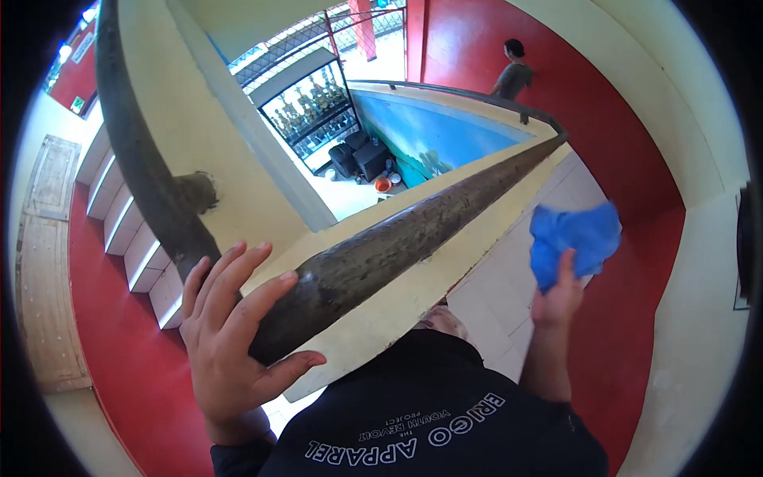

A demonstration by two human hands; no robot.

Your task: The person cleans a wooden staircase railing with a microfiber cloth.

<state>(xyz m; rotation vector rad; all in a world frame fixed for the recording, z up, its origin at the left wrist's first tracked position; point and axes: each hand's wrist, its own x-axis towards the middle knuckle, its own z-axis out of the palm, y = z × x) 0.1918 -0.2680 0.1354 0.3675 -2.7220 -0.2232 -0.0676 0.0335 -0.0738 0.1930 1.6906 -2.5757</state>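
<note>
My left hand, fingers spread, is at the near end of a dark, worn handrail. Whether its palm touches the rail cannot be made out. To the right, apart from the rail, my right hand grips a crumpled blue cloth, which hangs over the pale tiled floor. Most of its fingers are hidden behind the cloth. The rail runs along the top of a cream-coloured low wall.
A second dark rail climbs at left beside white-tiled stairs. Beyond the wall stand a trophy cabinet, black speakers and an orange bucket. Another person stands far off by the red wall.
</note>
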